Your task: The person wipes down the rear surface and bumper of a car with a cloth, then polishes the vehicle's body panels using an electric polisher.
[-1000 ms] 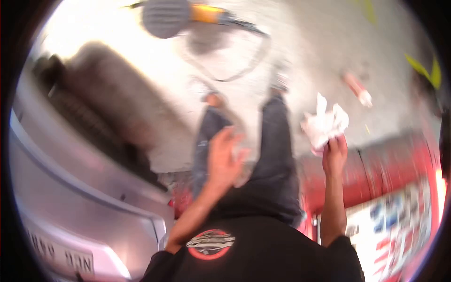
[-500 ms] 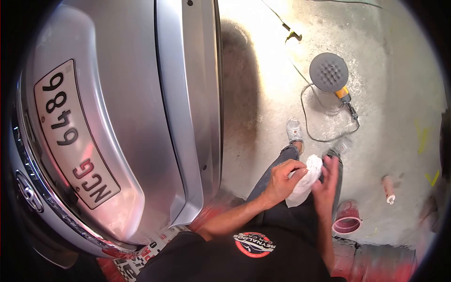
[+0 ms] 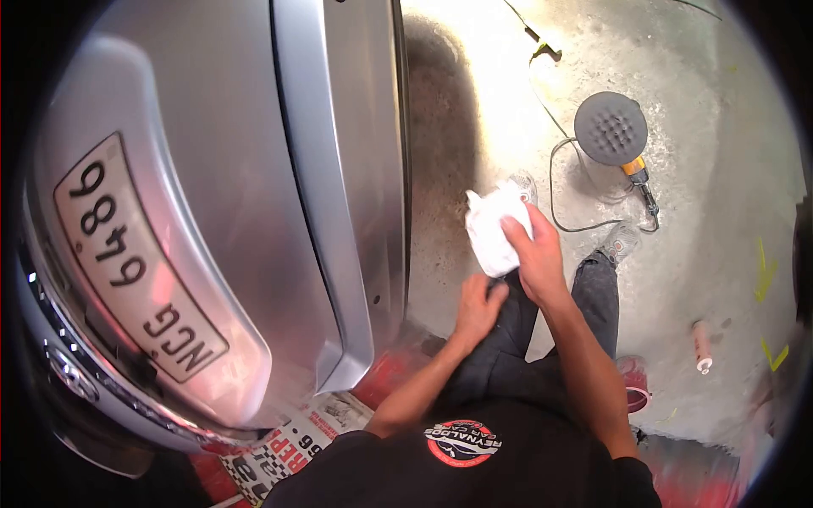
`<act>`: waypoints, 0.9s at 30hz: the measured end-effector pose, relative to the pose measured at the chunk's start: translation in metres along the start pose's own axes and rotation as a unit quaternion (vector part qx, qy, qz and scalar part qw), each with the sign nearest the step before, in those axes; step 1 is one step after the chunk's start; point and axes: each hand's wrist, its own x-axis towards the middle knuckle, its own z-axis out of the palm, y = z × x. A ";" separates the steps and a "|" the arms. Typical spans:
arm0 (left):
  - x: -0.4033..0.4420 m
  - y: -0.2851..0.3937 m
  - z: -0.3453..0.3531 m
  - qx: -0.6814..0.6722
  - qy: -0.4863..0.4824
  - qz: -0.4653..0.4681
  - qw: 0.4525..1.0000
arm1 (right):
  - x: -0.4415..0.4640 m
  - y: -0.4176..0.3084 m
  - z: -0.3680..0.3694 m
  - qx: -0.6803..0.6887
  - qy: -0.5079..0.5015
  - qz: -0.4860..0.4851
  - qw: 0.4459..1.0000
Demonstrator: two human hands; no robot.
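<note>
Head view showed your right hand pinching a crumpled white cloth. Your left hand was near it, its grip unclear.

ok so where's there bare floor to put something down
Bare concrete floor lies between the round grey-padded yellow polisher and pink bottle, and between polisher and silver car; crowded where its dark cord loops by the grey right shoe.

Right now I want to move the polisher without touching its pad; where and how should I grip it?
Probably by the dark handle, from your side and above: it juts toward you, beyond the rim of the upturned pad.
</note>
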 end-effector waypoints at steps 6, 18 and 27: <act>-0.010 -0.020 0.019 0.309 -0.269 0.039 0.911 | 0.113 0.024 0.085 -0.166 0.041 -0.228 0.958; 0.020 -0.101 0.002 0.279 -0.229 0.113 0.926 | 0.153 0.098 0.134 -0.289 0.104 -0.358 0.882; 0.030 -0.095 -0.001 0.195 -0.181 0.108 0.958 | 0.163 0.082 0.128 -0.295 0.058 -0.324 0.897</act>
